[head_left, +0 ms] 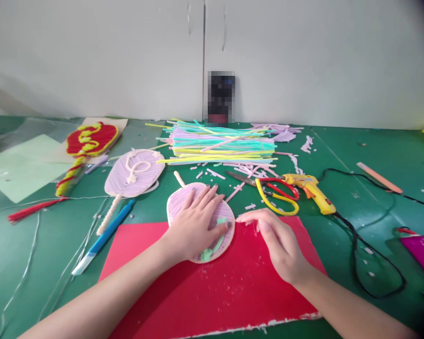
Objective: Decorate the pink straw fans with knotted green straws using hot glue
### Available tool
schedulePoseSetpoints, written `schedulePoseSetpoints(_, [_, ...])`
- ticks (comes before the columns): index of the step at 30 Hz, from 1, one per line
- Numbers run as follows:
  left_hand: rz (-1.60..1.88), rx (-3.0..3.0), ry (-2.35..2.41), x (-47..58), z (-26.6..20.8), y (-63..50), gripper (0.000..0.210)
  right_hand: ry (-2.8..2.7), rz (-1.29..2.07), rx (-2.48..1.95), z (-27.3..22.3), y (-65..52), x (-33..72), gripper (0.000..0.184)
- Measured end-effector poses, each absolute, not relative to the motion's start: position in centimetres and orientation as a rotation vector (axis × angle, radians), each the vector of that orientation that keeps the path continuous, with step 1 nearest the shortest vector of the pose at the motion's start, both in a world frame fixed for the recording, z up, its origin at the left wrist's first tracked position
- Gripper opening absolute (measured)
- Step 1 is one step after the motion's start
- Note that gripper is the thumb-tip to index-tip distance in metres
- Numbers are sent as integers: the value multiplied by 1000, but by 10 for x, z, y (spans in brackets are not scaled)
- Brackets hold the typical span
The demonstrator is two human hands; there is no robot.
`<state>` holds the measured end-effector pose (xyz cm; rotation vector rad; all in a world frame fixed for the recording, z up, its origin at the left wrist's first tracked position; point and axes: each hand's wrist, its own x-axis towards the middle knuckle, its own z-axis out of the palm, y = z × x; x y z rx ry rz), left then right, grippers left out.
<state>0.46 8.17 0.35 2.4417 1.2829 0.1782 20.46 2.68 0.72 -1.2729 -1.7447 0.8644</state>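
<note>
Your left hand (194,226) lay flat, fingers spread, on the pink straw fan (200,221) on the red sheet (212,282). Your right hand (272,240) curled just beside it, holding nothing I could see. Its green bits (214,245) looked only partly stuck on.

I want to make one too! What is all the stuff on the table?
straw fan: 1, pink with green bits, on the red sheet, under the left hand
red sheet: 1, red, front middle
finished fans: 2, one pink, one red and yellow, left
straws: a pile, many colours, back middle
scissors: 1, red and yellow handles, right of the straw fan
glue gun: 1, yellow, right
knife: 1, blue, left
left hand: flat on the straw fan
right hand: on the red sheet
</note>
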Motion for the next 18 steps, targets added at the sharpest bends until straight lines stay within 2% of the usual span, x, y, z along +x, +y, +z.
schedulePoseSetpoints(3, [169,2439,1270,4,4,82,68,-1745,865,-1277,7,27,204,30])
schedulePoseSetpoints(8, [180,2475,1269,4,4,81,53,-1755,847,-1279,7,27,205,31])
schedulePoseSetpoints(18, [183,2505,1260,5,5,80,56,-1735,776,-1301,7,30,205,29])
